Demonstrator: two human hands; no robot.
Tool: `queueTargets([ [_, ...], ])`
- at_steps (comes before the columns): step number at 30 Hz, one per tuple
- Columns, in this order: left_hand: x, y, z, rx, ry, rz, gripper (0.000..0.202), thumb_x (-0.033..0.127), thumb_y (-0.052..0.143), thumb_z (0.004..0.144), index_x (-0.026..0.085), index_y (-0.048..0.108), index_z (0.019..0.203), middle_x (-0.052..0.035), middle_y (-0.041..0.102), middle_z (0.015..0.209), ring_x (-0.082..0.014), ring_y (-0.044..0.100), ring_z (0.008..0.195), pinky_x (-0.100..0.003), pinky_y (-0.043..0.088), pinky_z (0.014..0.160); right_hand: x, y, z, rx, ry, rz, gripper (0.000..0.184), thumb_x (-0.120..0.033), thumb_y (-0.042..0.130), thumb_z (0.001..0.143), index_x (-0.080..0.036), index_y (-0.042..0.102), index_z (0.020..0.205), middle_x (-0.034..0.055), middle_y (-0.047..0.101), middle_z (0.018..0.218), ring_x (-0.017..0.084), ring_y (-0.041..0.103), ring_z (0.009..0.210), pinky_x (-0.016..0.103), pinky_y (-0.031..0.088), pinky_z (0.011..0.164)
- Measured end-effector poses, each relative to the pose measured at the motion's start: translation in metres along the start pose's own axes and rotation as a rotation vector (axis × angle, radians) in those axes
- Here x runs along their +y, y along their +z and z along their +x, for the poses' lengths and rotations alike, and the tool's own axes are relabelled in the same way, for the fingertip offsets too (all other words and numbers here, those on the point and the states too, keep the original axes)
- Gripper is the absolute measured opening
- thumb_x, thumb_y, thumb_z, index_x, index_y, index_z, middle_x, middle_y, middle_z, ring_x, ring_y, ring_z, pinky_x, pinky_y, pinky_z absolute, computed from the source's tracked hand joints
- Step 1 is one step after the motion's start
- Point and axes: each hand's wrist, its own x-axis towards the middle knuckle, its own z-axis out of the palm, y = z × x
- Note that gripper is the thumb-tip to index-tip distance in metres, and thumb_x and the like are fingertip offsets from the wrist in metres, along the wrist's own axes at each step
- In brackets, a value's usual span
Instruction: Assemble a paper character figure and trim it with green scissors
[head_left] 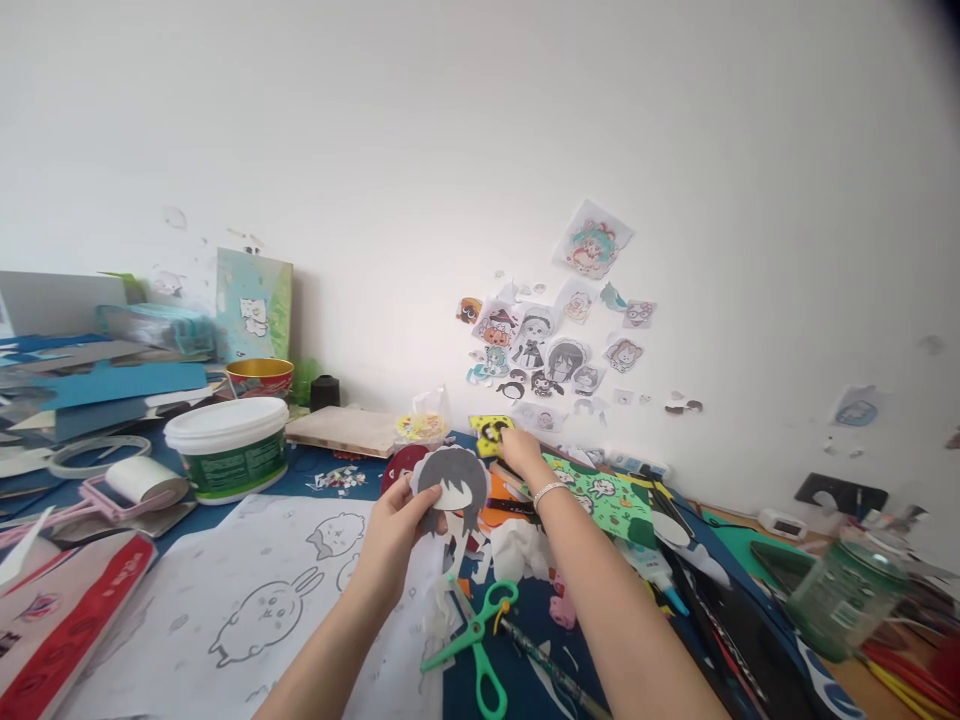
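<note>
My left hand pinches a paper cutout of a grey-haired head with a blank white face. A dark red cutout shows just behind it. Farther out, my right hand has its fingers closed at the edge of a yellow piece with dark markings; the fingertips are partly hidden. Beside my right wrist lies a green sheet with small cartoon figures. Between my forearms rest green-handled scissors, a crumpled white tissue and a pink piece.
A large sheet with line drawings covers the front left. Behind it stand a white-lidded tub and a wooden board. Paper cutouts are stuck on the wall. A glass jar stands at right amid clutter.
</note>
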Motion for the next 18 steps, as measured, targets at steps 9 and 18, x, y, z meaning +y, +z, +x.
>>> queueTargets([
  [9, -0.005, 0.007, -0.002, -0.004, -0.07, 0.082, 0.022, 0.031, 0.064, 0.064, 0.017, 0.056, 0.079, 0.0021, 0.059, 0.049, -0.0084, 0.049, 0.041, -0.02, 0.043, 0.046, -0.002, -0.028, -0.104, 0.004, -0.102, 0.412, 0.031, -0.016, 0.035, 0.083, -0.019, 0.061, 0.1, 0.0036, 0.066, 0.1, 0.015, 0.063, 0.083, 0.022, 0.047, 0.066],
  [18, -0.03, 0.009, -0.001, -0.171, -0.149, 0.127, 0.031, 0.035, 0.066, 0.067, 0.016, 0.056, 0.09, -0.0016, 0.065, 0.069, -0.0087, 0.054, 0.047, -0.023, 0.047, 0.052, 0.014, 0.008, -0.188, -0.073, 0.095, 1.108, 0.041, -0.047, 0.049, 0.078, -0.016, 0.056, 0.104, 0.0084, 0.065, 0.091, 0.02, 0.062, 0.073, 0.028, 0.047, 0.061],
])
